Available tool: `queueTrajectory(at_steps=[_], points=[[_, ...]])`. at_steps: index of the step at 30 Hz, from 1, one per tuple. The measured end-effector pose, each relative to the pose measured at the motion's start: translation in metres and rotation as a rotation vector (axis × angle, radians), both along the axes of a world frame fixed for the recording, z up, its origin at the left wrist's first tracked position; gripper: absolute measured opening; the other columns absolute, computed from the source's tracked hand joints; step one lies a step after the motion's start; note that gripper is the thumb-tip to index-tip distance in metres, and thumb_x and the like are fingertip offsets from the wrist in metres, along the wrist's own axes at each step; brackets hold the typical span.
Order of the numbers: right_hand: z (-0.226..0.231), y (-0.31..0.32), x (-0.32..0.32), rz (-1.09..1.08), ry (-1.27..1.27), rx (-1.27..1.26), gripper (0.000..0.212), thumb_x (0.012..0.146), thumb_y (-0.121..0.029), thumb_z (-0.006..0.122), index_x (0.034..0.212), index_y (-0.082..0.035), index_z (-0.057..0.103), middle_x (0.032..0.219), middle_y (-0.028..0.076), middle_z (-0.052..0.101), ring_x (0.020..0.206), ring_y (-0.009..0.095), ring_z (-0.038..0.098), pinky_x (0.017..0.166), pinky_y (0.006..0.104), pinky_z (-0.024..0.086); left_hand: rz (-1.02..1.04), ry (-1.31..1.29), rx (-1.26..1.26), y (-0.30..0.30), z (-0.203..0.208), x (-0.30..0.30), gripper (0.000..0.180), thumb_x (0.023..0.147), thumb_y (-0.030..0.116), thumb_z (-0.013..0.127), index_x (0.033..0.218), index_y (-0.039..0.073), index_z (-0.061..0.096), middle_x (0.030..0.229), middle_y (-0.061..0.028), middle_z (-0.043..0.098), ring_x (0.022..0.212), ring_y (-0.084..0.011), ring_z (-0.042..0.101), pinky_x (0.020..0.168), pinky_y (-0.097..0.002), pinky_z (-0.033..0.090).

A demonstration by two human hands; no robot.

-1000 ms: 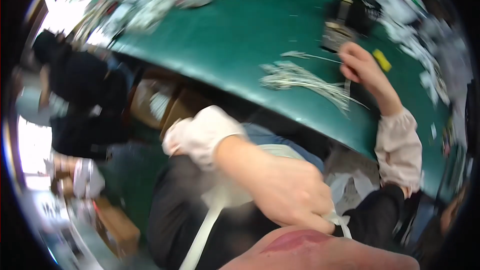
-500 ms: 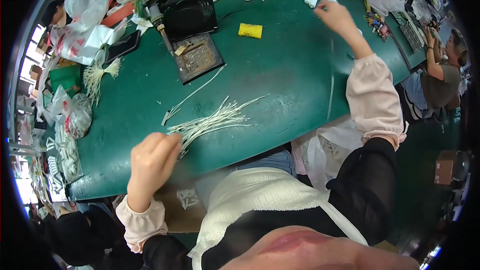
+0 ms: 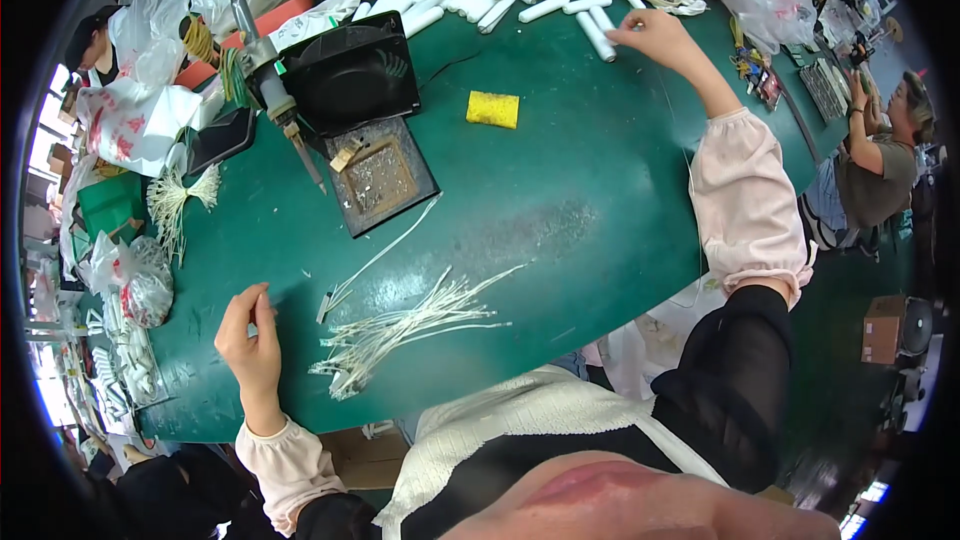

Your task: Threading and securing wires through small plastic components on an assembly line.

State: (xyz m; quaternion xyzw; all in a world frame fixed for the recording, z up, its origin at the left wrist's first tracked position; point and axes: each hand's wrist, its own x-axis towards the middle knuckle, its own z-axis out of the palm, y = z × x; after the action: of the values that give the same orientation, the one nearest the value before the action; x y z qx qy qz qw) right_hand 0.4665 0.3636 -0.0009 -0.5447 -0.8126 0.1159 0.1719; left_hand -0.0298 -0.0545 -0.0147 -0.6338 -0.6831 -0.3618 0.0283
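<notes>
At the far right of the green table, my right hand (image 3: 655, 38) has thumb and fingertips drawn together, right beside a white tube (image 3: 595, 36). What the fingertips hold, if anything, is too small to make out. Along the right sleeve runs a thin pale line (image 3: 690, 165), perhaps a wire. My left hand (image 3: 250, 335) is raised over the left part of the table, its fingers curled together and nothing visible in them. To its right lies a loose bundle of thin white wires (image 3: 410, 325). One separate wire (image 3: 385, 255) lies above the bundle, near a small grey piece.
A soldering iron (image 3: 290, 125) points down over a dark tray (image 3: 425, 180) with metal scraps. Near it lies a yellow sponge (image 3: 493, 110). Another wire bundle (image 3: 180, 195) and plastic bags (image 3: 150, 285) are at left. White tubes pile up at the back. A co-worker (image 3: 880, 155) sits right.
My left hand has left the wire bundle and moved left. My right hand has reached farther toward the white tubes. The whole view has shifted, so the table things appear lower.
</notes>
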Motion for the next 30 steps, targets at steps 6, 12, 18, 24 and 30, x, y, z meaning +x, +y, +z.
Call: queueTrajectory(at_steps=[6,12,18,24,30], points=[[0.003,0.122,-0.004,-0.243,-0.227,0.329,0.041,0.087,-0.037,0.072,0.118,-0.01,0.071,0.108,0.021,0.073,0.104,0.039,0.07,0.091,0.0465,0.055,0.043,-0.088,-0.041,0.013,-0.006,-0.006,0.011,0.1,0.0,0.061,0.103,-0.005,0.07,0.078,-0.0049,0.065,0.066,-0.0088,0.06,0.058,-0.0221,0.047],[0.006,0.167,-0.042,-0.338,-0.395,0.235,0.032,0.09,-0.019,0.059,0.114,-0.005,0.075,0.12,0.023,0.071,0.112,0.041,0.069,0.094,0.0507,0.056,0.137,-0.138,-0.078,0.011,-0.01,-0.014,0.012,0.101,0.001,0.06,0.105,-0.005,0.07,0.077,-0.0046,0.064,0.065,-0.0083,0.06,0.056,-0.0216,0.046],[-0.004,0.209,-0.029,-0.304,-0.564,0.288,0.027,0.091,-0.016,0.058,0.107,-0.004,0.076,0.113,0.021,0.073,0.108,0.039,0.071,0.09,0.0483,0.058,0.163,-0.207,-0.109,0.011,-0.015,-0.018,0.013,0.102,0.003,0.06,0.107,-0.004,0.07,0.077,-0.0036,0.064,0.065,-0.0071,0.058,0.056,-0.0207,0.045],[-0.023,0.199,-0.008,-0.091,-0.647,0.544,0.021,0.089,-0.019,0.062,0.097,-0.003,0.073,0.099,0.02,0.075,0.093,0.038,0.073,0.078,0.0484,0.06,0.179,-0.235,-0.132,0.01,-0.015,-0.02,0.014,0.103,0.004,0.06,0.107,-0.005,0.069,0.078,-0.0033,0.063,0.065,-0.0063,0.057,0.057,-0.0203,0.044],[-0.018,0.076,-0.025,-0.021,-0.375,0.644,0.024,0.087,-0.027,0.069,0.088,-0.004,0.065,0.075,0.02,0.07,0.072,0.04,0.071,0.065,0.0509,0.058,0.157,-0.212,-0.134,0.011,-0.015,-0.022,0.015,0.103,0.005,0.059,0.107,-0.004,0.07,0.077,-0.0028,0.062,0.065,-0.0057,0.054,0.057,-0.0204,0.042]])
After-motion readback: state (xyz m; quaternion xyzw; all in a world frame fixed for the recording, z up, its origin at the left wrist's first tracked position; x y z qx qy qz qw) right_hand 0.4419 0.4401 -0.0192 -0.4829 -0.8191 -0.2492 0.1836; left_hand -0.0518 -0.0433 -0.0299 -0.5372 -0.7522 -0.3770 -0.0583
